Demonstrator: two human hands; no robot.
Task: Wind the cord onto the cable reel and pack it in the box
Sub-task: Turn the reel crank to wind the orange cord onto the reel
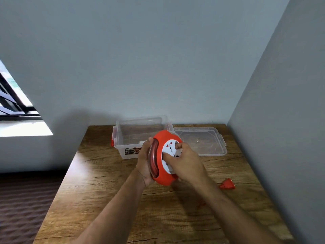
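1. Reel first: the orange cable reel [164,175] sits at the centre of the frame, lifted off the wooden table [109,191] and tilted so its white socket face [169,152] turns toward you.
2. Your left hand [145,162] cups the reel's left edge – palm against the rim, fingers wrapped round the back, where you cannot see them.
3. Your right hand [186,164] lies over the socket face, fingers curled and pressed onto the white disc, thumb pointing left across it.
4. Coils of red cord [154,155] show through the clear window on the reel's left rim.
5. A short blurred piece of cord lies on the table at lower centre, under your right forearm.
6. The orange plug [227,184] lies on the table at right of centre, apart from the reel.
7. The clear plastic box [133,136] stands open just behind the reel, with red latches on its left end.
8. Its lid [202,141] lies flat to the right – just beside the box.
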